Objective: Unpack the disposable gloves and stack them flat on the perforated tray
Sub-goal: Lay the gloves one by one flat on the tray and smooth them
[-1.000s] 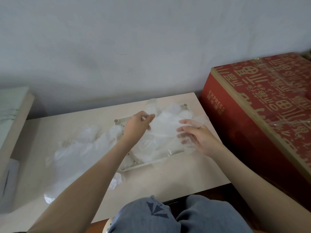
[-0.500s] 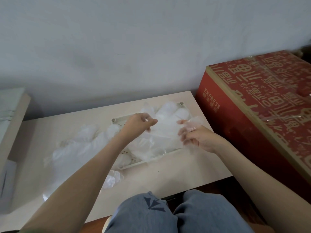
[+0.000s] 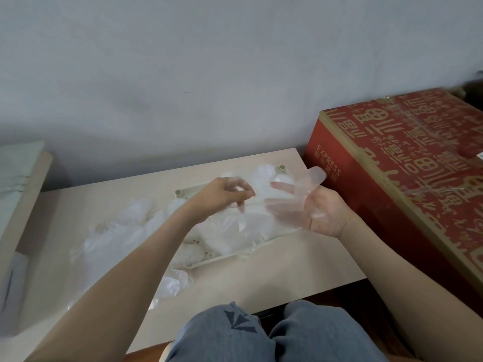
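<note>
**One clear glove (image 3: 312, 180) between two hands, above one perforated tray (image 3: 209, 257)**

At the far left stands one pale side unit (image 3: 23, 194). Below it lies one white object (image 3: 13, 280), too blurred to name. One beige table (image 3: 300, 262) fills the middle, set against a grey wall (image 3: 235, 74).

On the table's left half lies a heap of loose gloves (image 3: 117, 231). The clear films overlap, so their number cannot be counted. One more crumpled glove (image 3: 173, 283) sits apart from the heap, just in front of the tray's near rim and beside the left forearm.

The single cream tray lies right of the heap. Two of its corner posts show, one at the rear left (image 3: 178, 192) and one at the rear right (image 3: 281, 168). A stack of gloves (image 3: 243, 226) covers most of the tray, spilling a little over the rim. Its layers cannot be counted either.

The left hand (image 3: 220, 198) hovers over the rear of the tray with its fingers curled. Thumb and forefinger pinch one end of the clear glove. The right hand (image 3: 324, 215) is raised at the tray's right end, palm turned up, with the glove's film lying across its fingers. One glove finger sticks up past the hand. Whether the thumb clamps the film cannot be told through the blur.

At the far right sits one red box (image 3: 392, 184) printed with gold characters and the word EXPRESS. Two knees in blue jeans (image 3: 230, 335) show at the bottom.
</note>
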